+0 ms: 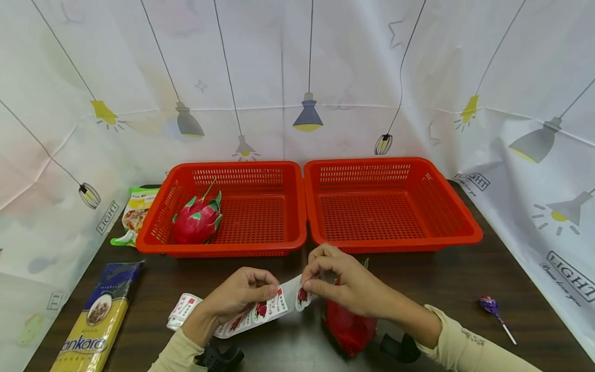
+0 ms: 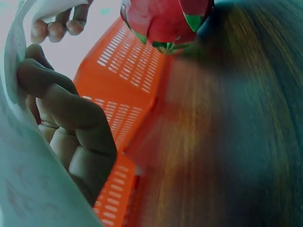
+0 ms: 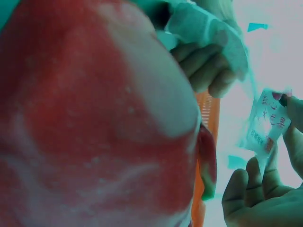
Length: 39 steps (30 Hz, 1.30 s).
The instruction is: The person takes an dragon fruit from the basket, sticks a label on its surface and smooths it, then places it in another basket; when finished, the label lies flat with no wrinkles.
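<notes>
My left hand (image 1: 241, 293) pinches a strip of printed stickers (image 1: 253, 318) on white backing, low over the table's middle. The strip's rolled end (image 1: 183, 310) lies to the left of that wrist. Between thumb and fingertips, my right hand (image 1: 344, 281) holds a single sticker (image 1: 302, 298) with a red fruit picture, at the strip's right end. In the right wrist view this sticker (image 3: 267, 118) hangs from the fingertips; whether it is fully off the backing I cannot tell. Beneath the right hand sits a red dragon fruit (image 1: 350, 325), partly hidden by that hand.
Two red plastic baskets stand side by side behind; the left basket (image 1: 260, 248) holds another dragon fruit (image 1: 197, 219), beside the right basket (image 1: 395, 243). A yellow-blue pack (image 1: 95, 320) and a green-edged pouch (image 1: 137, 214) lie left. A lollipop (image 1: 490, 306) lies right.
</notes>
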Tool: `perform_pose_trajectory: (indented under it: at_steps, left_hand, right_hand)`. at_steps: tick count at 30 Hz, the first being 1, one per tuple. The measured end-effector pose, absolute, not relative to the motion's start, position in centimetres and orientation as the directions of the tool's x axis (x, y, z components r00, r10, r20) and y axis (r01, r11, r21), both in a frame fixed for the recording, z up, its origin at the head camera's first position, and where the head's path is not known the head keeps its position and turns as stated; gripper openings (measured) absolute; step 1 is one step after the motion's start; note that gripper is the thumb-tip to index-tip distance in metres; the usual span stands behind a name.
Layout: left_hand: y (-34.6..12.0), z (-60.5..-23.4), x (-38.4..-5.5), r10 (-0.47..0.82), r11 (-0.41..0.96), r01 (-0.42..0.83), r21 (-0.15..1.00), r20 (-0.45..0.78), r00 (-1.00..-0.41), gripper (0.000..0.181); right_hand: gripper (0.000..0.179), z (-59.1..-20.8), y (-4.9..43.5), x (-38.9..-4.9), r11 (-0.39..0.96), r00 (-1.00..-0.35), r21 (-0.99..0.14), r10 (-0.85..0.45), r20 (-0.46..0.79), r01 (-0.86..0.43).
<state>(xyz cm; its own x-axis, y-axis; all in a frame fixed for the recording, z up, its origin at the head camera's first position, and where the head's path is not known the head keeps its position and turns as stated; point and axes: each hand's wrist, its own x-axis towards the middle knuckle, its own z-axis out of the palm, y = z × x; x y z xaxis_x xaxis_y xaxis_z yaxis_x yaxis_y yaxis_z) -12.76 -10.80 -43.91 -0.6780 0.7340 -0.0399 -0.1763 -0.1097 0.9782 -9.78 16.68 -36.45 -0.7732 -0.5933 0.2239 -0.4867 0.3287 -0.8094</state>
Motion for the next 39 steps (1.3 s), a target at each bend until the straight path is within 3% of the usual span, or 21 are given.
perform_pose_trajectory:
  at_steps: [10,21,26,34,36,39]
  left_hand:
    - [-11.7,-45.1,-13.5,0.633,0.228,-0.013,0.974,-0.158,-0.758,0.028]
    - [-11.1,-45.3,-12.9,0.48,0.579,0.15,0.801,-0.187,-0.857,0.011]
    - [-10.7,-45.5,-12.5,0.441,0.671,0.235,0.703,-0.124,-0.889,0.014]
    - [-9.6,-44.2,-11.4,0.377,0.826,0.354,0.439,0.037,-0.926,0.016]
    - [-8.7,-43.2,-10.8,0.369,0.811,0.376,0.448,0.106,-0.923,0.012]
    - [-6.9,-41.8,-9.6,0.366,0.683,0.381,0.623,0.16,-0.917,0.01]
  right_hand:
    - [0.009,-36.0,18.7,-9.9,0.388,-0.873,-0.847,-0.459,0.165,-0.364]
    - [0.008,-35.7,21.1,-9.1,0.362,-0.945,-0.898,-0.293,0.143,-0.248]
    - [0.009,-35.6,22.1,-8.6,0.386,-0.976,-0.905,-0.185,0.116,-0.18]
    - [0.015,-35.6,23.7,-7.0,0.358,-0.997,-0.931,-0.058,0.052,-0.069]
    - [0.016,-35.6,23.8,-6.5,0.353,-0.999,-0.934,-0.039,0.038,-0.049]
    - [0.013,-36.0,23.9,-5.7,0.32,-1.0,-0.947,-0.022,0.008,-0.015]
